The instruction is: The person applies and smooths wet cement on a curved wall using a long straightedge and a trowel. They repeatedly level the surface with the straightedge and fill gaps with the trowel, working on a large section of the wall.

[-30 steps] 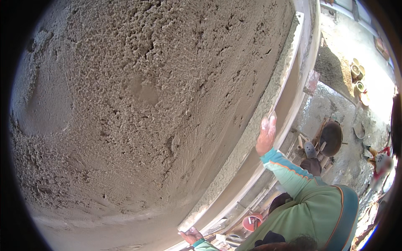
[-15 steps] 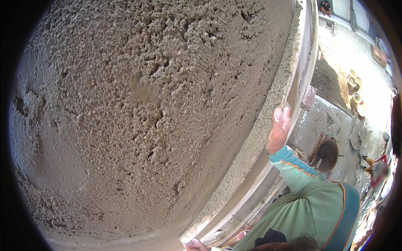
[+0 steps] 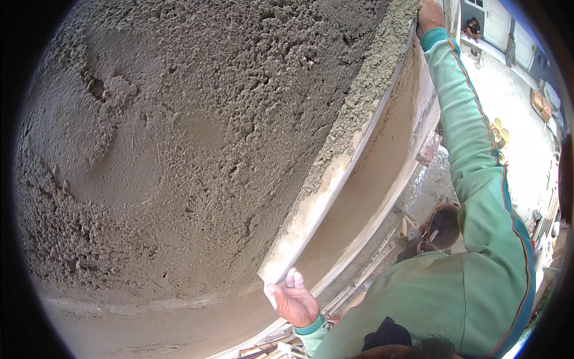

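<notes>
A long pale straightedge board (image 3: 326, 200) slants across the view, with rough wet mortar (image 3: 373, 66) heaped along much of its face. My left hand (image 3: 294, 302) is closed round its lower-left end, the fingertips whitened. Up at the top edge of the picture my right hand (image 3: 429, 16) grips the far end; its fingers are partly hidden. Both arms wear green sleeves. Beside the board spreads wet grey-brown plaster (image 3: 197, 173), coarse and pitted in places and smoothed at the left. The board lies along the plaster's right edge; whether it touches there I cannot tell.
Past the board lies a smooth brown surface (image 3: 365, 200) with a pale curved rim (image 3: 373, 230). Farther down are a reddish block (image 3: 429, 148), a dark round pan (image 3: 445, 226) and loose wood strips (image 3: 269, 349). A person (image 3: 472, 28) sits at the upper right.
The board has come away from the pale rim, opening a wide brown gap. My right arm has stretched farther up, and my left hand has come fully into view.
</notes>
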`<state>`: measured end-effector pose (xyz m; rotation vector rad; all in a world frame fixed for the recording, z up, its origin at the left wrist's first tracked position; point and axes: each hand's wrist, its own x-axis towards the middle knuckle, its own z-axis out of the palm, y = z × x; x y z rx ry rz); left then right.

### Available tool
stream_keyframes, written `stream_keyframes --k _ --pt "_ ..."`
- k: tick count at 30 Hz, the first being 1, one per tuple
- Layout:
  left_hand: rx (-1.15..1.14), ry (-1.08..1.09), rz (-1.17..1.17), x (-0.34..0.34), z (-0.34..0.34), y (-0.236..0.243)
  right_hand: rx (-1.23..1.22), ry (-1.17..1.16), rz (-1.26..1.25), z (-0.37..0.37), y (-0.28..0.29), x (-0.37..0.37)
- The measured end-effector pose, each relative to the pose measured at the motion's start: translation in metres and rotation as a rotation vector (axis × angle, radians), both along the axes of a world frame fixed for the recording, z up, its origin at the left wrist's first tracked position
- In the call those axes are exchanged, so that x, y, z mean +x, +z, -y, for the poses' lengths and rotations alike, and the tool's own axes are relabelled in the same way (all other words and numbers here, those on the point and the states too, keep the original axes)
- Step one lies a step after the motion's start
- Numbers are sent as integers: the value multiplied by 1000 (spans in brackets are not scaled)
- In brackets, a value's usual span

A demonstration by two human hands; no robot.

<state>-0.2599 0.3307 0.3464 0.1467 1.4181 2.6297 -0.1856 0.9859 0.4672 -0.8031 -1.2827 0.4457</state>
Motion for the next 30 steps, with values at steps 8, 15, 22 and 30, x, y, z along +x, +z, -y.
stream_keyframes --k 8,15,22,30 --pt "-78 189 128 -30 133 -91 -310 62 -114 165 -180 -43" --pt "-202 554 276 -106 374 -178 -648 239 44 446 -334 -96" --pt "-234 426 206 -128 464 -138 -741 280 -189 513 -353 -117" --pt "-188 391 59 -88 345 -92 -561 201 -62 376 -242 -81"
